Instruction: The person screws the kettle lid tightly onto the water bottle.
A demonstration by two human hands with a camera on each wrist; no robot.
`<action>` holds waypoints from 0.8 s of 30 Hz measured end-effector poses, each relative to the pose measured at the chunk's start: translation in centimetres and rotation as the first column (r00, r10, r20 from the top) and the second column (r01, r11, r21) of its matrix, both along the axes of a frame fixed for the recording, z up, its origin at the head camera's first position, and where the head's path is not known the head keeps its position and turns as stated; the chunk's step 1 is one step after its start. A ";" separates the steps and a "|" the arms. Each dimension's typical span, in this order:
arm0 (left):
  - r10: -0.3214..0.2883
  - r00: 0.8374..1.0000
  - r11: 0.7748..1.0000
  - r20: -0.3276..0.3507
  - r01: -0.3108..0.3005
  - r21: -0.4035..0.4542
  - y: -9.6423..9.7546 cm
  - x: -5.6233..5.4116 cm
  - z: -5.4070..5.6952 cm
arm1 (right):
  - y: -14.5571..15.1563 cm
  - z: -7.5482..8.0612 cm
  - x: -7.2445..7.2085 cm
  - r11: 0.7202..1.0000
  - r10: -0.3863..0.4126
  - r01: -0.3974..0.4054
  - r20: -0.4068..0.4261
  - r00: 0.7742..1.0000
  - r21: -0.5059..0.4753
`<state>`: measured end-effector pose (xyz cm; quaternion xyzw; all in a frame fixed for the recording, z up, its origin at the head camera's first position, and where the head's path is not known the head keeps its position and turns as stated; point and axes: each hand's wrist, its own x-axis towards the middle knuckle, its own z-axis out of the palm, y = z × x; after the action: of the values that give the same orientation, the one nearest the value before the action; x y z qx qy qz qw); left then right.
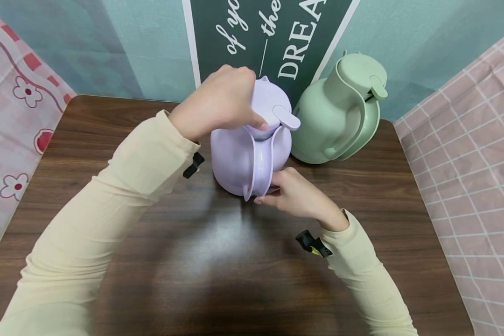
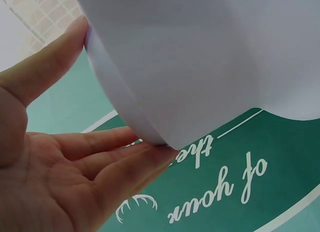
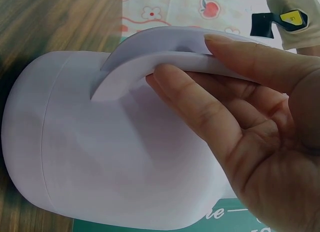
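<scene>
A lavender thermos jug (image 1: 231,158) stands at the back of the wooden table, its handle (image 1: 262,163) facing the person. My left hand (image 1: 218,100) holds the jug by its lid (image 1: 269,100), thumb on the near side. In the left wrist view, thumb and fingers spread around the rim of the pale lavender top (image 2: 190,56). Low on the handle, my right hand (image 1: 298,193) grips it. The right wrist view shows the thumb on one side of the curved handle (image 3: 132,71) and the fingers tucked in behind it.
A green thermos jug (image 1: 319,116) stands close to the right of the lavender one. Behind both hangs a teal cloth with a dark green lettered panel (image 1: 252,51). Patterned pink cloths border the dark wooden table (image 1: 218,280) at left and right.
</scene>
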<state>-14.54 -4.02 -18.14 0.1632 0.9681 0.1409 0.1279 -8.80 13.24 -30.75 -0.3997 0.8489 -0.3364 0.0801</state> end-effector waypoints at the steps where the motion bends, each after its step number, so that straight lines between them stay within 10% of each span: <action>1: -0.001 1.000 1.000 0.001 0.001 -0.003 0.0 0.0 0.0 | 0.0 0.0 0.0 1.000 -0.002 0.002 -0.002 1.000 0.002; 24: -0.049 0.998 0.999 -0.030 0.050 0.022 -0.7 -0.8 -0.3 | -0.1 0.0 0.0 1.000 0.006 -0.006 -0.022 1.000 0.009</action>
<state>-15.35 -4.72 -18.44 0.1905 0.9639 0.1461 0.1151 -8.75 13.13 -30.74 -0.4056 0.8500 -0.3281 0.0736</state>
